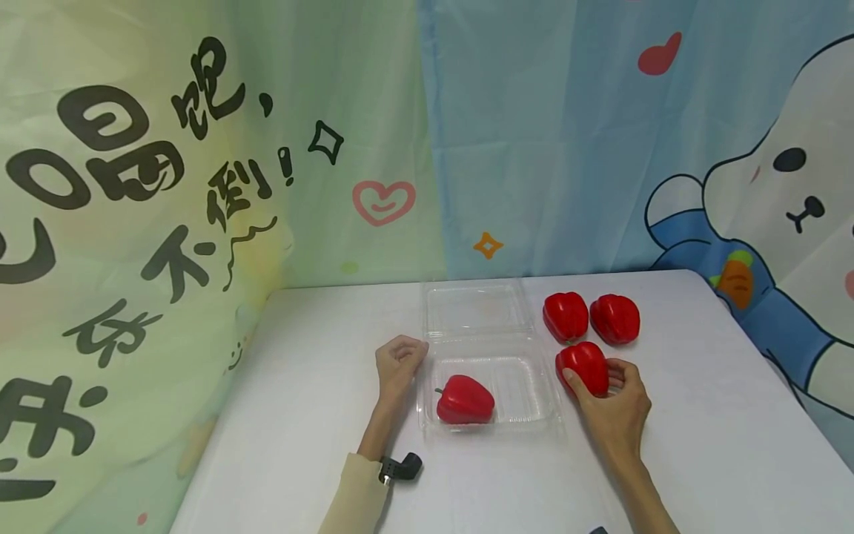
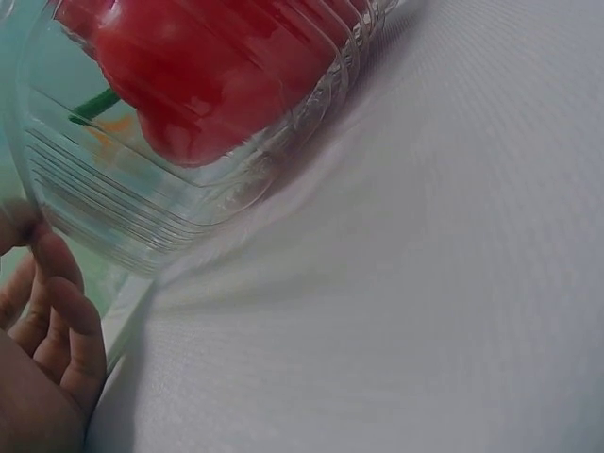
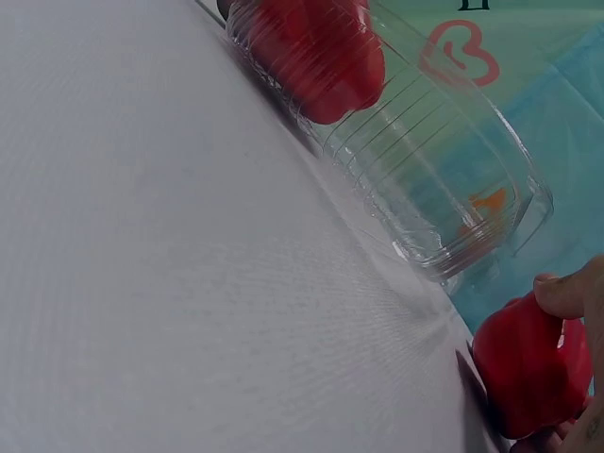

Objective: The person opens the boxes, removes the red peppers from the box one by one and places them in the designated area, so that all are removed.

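A clear plastic clamshell box (image 1: 523, 386) stands with its lid (image 1: 475, 310) folded back, away from me. One red bell pepper (image 1: 465, 400) with a green stem lies in the left part of its base. My left hand (image 1: 400, 367) is at the box's left edge; in the left wrist view its thumb and fingertip (image 2: 55, 255) pinch the rim. To the right of the box, my right hand (image 1: 617, 415) grips another red bell pepper (image 1: 580, 365), thumb on the near side. The right wrist view shows this pepper (image 3: 528, 368) low over or on the table.
Two more red bell peppers (image 1: 565, 317) (image 1: 615, 319) sit side by side behind the right hand. All stand on a white-covered table (image 1: 307, 371). A printed curtain (image 1: 534, 148) hangs at the table's back edge. A dark wrist strap (image 1: 399, 468) is on the left wrist.
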Available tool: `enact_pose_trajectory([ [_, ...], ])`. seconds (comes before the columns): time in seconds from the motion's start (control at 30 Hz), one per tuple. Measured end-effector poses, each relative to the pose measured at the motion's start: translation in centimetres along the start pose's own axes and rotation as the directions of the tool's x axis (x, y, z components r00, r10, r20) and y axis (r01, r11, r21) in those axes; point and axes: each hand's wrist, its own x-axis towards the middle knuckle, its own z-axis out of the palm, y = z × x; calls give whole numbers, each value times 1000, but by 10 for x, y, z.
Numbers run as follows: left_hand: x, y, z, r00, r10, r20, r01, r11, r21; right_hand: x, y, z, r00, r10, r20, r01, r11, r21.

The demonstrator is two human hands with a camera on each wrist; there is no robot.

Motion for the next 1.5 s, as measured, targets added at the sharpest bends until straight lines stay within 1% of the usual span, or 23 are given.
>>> enact_pose_trajectory([
  [0.2, 1, 1, 0, 1000, 4, 5, -4, 1000, -1, -1, 0, 1, 1000, 13, -19, -13, 1000, 16],
  [0.3, 2, 2, -1, 1000, 15, 4, -15, 1000, 2, 0, 0, 2, 1000, 19, -25, -18, 1000, 14],
  [0.47, 3, 3, 0, 1000, 16, 4, -16, 1000, -10, -1, -3, 3, 999, 24, -30, -24, 1000, 7],
  [0.9, 4, 2, -1, 1000, 14, -3, -14, 1000, -7, -6, -9, 6, 999, 38, 8, -38, 999, -13],
  [1.13, 3, 2, 1, 1000, -2, -26, 2, 1000, -12, -7, -9, 6, 999, 41, 21, -40, 999, -25],
  [1.33, 1, 4, 3, 999, -18, -47, 18, 1000, -15, -9, -8, 6, 998, 59, 35, -58, 998, -34],
  [1.5, 1, 3, 3, 999, -19, -42, 19, 1000, -20, -10, -6, 6, 996, 79, 48, -77, 996, -41],
])
